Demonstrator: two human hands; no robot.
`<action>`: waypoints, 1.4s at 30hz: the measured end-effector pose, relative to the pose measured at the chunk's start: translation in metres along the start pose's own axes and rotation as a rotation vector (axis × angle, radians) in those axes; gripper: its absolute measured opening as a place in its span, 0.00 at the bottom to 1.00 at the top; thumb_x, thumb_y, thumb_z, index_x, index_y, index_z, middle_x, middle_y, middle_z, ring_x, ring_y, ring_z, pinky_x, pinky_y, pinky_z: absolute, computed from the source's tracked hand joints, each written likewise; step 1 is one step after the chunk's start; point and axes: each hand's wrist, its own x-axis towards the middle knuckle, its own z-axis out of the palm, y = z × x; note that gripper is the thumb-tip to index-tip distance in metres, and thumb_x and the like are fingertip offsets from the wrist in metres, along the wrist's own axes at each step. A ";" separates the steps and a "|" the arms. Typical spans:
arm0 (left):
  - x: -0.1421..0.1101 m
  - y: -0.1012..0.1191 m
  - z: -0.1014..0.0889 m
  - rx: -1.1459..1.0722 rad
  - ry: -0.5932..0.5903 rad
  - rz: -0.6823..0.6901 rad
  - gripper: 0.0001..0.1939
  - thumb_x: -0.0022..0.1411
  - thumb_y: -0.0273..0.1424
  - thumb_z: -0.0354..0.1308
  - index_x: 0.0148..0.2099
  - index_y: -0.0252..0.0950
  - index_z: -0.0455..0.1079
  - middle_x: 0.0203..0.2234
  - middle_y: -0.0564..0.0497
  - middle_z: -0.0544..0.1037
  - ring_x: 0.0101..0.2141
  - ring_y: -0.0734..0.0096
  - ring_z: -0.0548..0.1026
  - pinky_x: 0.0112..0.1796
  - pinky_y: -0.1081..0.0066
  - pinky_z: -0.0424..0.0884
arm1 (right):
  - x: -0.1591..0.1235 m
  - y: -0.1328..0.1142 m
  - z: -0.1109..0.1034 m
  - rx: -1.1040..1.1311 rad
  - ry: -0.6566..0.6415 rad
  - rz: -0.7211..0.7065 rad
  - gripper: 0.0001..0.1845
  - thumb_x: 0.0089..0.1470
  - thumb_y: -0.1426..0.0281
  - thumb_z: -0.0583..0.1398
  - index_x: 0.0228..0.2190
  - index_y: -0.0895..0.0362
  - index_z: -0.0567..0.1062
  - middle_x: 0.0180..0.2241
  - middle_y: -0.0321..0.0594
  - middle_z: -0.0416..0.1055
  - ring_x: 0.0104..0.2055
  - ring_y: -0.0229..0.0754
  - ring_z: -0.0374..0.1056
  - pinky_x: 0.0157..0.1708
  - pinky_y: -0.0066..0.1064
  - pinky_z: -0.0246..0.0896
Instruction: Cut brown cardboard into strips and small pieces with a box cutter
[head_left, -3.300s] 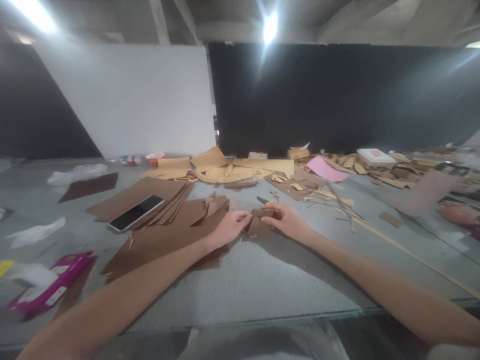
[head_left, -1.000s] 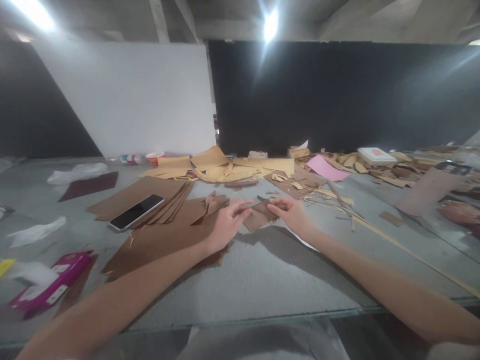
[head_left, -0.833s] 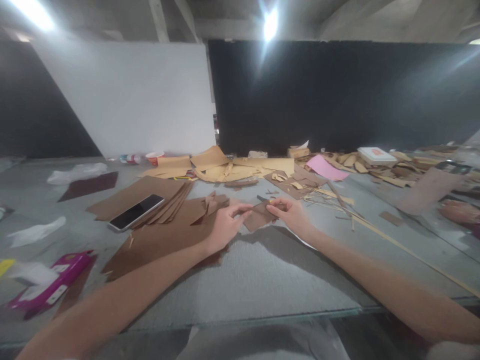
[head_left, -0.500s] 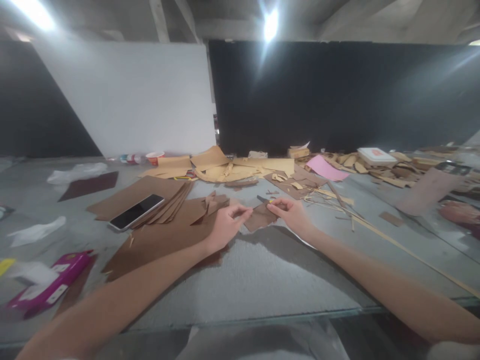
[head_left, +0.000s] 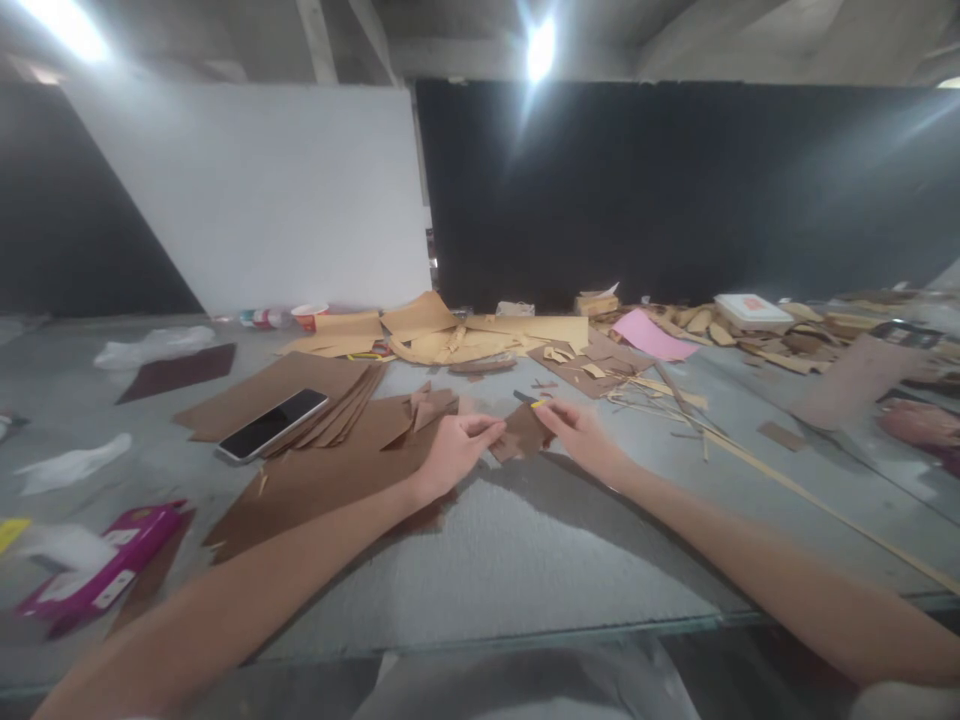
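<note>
Over the table in front of me, a small brown piece of sheet material (head_left: 529, 430), leather or card, is held between my hands. My left hand (head_left: 457, 450) pinches at its left side, where a lighter brown part (head_left: 504, 447) shows; whether that is a fold or a separate piece I cannot tell. My right hand (head_left: 581, 435) is closed on the piece's right side. Out of the right fingers also sticks a dark, narrow blade (head_left: 525, 397) with a yellow part, seemingly a small cutter. Large brown sheets (head_left: 322, 490) lie beside my left forearm.
On stacked brown sheets rests a phone (head_left: 274, 425). A magenta box (head_left: 112, 570) with white tissue stands at the left front. Tan scraps (head_left: 487, 335), a pink sheet (head_left: 654, 334) and a white box (head_left: 752, 311) line the back. Thin strips (head_left: 787, 480) cross the right side.
The brown piece has shifted and turned between my fingers, and a lighter part now shows by my left fingertips. My right hand has moved slightly; more of the yellow part shows.
</note>
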 end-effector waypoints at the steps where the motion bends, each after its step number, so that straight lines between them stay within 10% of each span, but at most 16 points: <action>1: 0.001 0.000 0.000 -0.022 0.034 -0.005 0.20 0.63 0.48 0.67 0.40 0.35 0.84 0.31 0.46 0.86 0.32 0.61 0.83 0.37 0.68 0.76 | 0.000 -0.002 0.000 0.018 -0.012 0.007 0.29 0.63 0.41 0.60 0.36 0.55 0.79 0.28 0.40 0.79 0.28 0.43 0.75 0.30 0.34 0.71; 26: 0.005 -0.003 0.000 -0.155 0.181 0.002 0.22 0.60 0.50 0.69 0.37 0.34 0.83 0.32 0.46 0.86 0.32 0.63 0.81 0.38 0.67 0.77 | -0.003 -0.010 0.000 0.174 0.078 -0.069 0.30 0.57 0.41 0.65 0.42 0.55 0.79 0.32 0.43 0.81 0.31 0.47 0.78 0.35 0.40 0.75; 42: -0.004 0.001 0.004 -0.034 -0.011 0.052 0.17 0.65 0.45 0.65 0.39 0.35 0.82 0.33 0.49 0.85 0.34 0.63 0.81 0.37 0.70 0.74 | -0.002 -0.006 -0.003 0.009 0.068 -0.096 0.22 0.60 0.47 0.65 0.39 0.54 0.78 0.27 0.38 0.78 0.29 0.43 0.74 0.31 0.34 0.69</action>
